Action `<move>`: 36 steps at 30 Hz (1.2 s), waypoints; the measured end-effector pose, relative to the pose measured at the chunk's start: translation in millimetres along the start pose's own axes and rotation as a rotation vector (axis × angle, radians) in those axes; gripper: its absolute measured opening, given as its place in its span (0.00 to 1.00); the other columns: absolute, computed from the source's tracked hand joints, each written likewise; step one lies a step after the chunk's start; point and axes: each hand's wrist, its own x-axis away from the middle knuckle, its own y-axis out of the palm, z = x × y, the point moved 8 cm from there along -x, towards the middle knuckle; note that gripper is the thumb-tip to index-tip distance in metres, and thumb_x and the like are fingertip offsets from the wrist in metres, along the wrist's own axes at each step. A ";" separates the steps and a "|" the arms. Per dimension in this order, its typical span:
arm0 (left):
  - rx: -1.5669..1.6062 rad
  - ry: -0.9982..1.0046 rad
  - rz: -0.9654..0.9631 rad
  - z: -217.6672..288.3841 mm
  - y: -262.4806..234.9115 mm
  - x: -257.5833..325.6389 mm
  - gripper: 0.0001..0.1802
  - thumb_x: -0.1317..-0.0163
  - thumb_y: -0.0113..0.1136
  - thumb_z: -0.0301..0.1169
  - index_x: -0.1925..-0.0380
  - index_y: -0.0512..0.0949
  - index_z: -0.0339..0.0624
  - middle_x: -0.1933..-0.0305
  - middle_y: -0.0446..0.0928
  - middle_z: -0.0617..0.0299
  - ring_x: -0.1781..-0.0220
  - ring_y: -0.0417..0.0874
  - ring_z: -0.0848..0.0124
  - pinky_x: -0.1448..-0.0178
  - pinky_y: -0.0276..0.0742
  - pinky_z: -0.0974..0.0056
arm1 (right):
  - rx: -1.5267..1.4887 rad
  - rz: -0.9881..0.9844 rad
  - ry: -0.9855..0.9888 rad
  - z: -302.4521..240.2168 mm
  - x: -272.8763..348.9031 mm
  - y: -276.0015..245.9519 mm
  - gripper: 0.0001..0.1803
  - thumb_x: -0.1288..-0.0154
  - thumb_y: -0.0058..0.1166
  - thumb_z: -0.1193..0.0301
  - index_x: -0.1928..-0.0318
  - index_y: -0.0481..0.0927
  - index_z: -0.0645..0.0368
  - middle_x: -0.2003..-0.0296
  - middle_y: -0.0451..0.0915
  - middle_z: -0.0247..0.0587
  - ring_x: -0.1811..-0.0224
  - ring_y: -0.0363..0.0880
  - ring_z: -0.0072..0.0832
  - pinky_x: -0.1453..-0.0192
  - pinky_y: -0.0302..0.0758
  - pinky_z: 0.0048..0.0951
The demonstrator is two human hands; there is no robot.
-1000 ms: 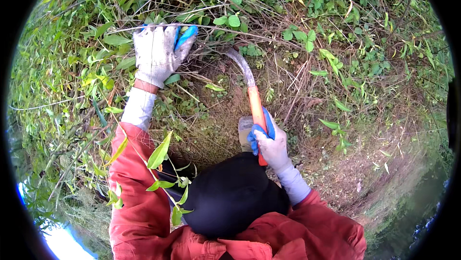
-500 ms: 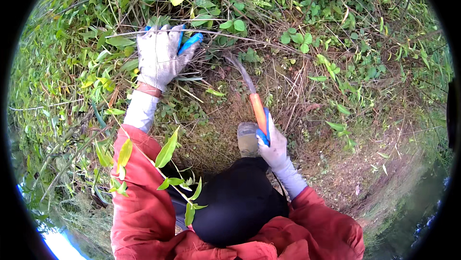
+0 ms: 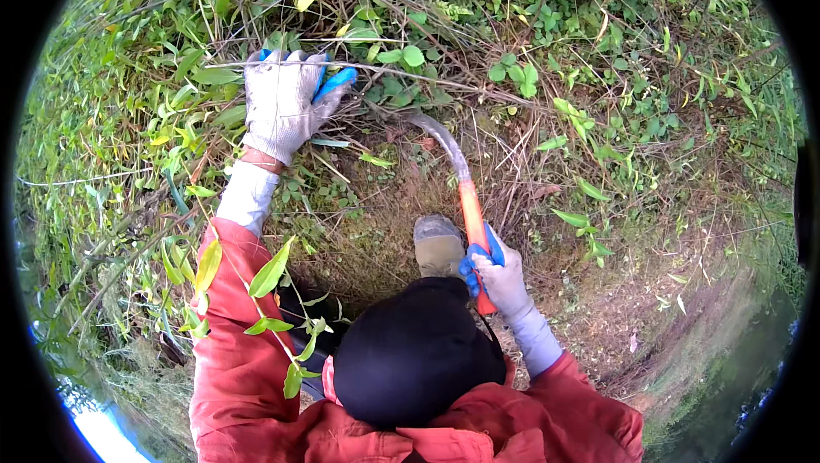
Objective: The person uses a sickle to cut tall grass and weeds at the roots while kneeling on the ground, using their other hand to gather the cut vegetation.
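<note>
My right hand (image 3: 502, 279), in a white glove with blue on the finger side, is closed round the orange handle of a sickle (image 3: 472, 215). Its curved, worn metal blade points up and left, with the tip low among dry stems at the edge of the weeds. Up and to the left, my left hand (image 3: 282, 104), gloved alike, presses into the weeds (image 3: 218, 79) with its fingers bent down round stems and its thumb out to the right. Leaves hide the fingertips. A long dry stem crosses over the fingers.
A boot (image 3: 438, 245) stands on the bare soil between my hands. A leafy sprig (image 3: 272, 271) hangs over my left sleeve. Brambles and low green plants (image 3: 521, 74) cover the far ground. Dry stalks (image 3: 517, 164) lie right of the blade.
My right hand has drawn the sickle back toward me and a little right, and more of its handle shows. My left hand stays nearly in place on the weeds.
</note>
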 end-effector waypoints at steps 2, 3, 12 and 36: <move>-0.010 -0.007 -0.102 1.9 7.4 -1.0 0.25 0.47 0.59 0.51 0.54 0.77 0.47 0.61 0.77 0.54 0.55 0.76 0.53 0.42 0.63 0.47 | 0.253 0.036 -0.009 2.9 36.0 -26.0 0.31 0.39 0.45 0.80 0.34 0.61 0.52 0.77 0.73 0.32 0.82 0.69 0.16 0.79 0.70 0.20; -0.006 0.039 -0.013 -2.2 1.9 0.7 0.24 0.48 0.60 0.49 0.55 0.77 0.47 0.61 0.77 0.56 0.56 0.76 0.55 0.43 0.63 0.47 | 0.119 -0.006 0.111 5.4 48.2 -26.8 0.34 0.40 0.44 0.79 0.32 0.58 0.52 0.76 0.74 0.33 0.82 0.69 0.16 0.78 0.70 0.19; 0.007 0.003 -0.023 3.7 -0.2 -9.5 0.18 0.49 0.63 0.47 0.64 0.79 0.47 0.67 0.77 0.59 0.59 0.77 0.56 0.46 0.65 0.47 | -0.016 -0.037 -0.061 -16.9 -19.9 17.5 0.18 0.34 0.47 0.73 0.45 0.69 0.61 0.77 0.74 0.34 0.82 0.69 0.17 0.80 0.69 0.20; 0.046 0.072 0.071 -1.0 -7.8 28.3 0.16 0.44 0.59 0.46 0.63 0.77 0.47 0.71 0.77 0.57 0.67 0.78 0.55 0.57 0.69 0.51 | -0.582 -0.407 0.179 -5.3 -92.7 137.8 0.10 0.33 0.49 0.69 0.55 0.71 0.58 0.72 0.74 0.40 0.83 0.70 0.23 0.81 0.71 0.26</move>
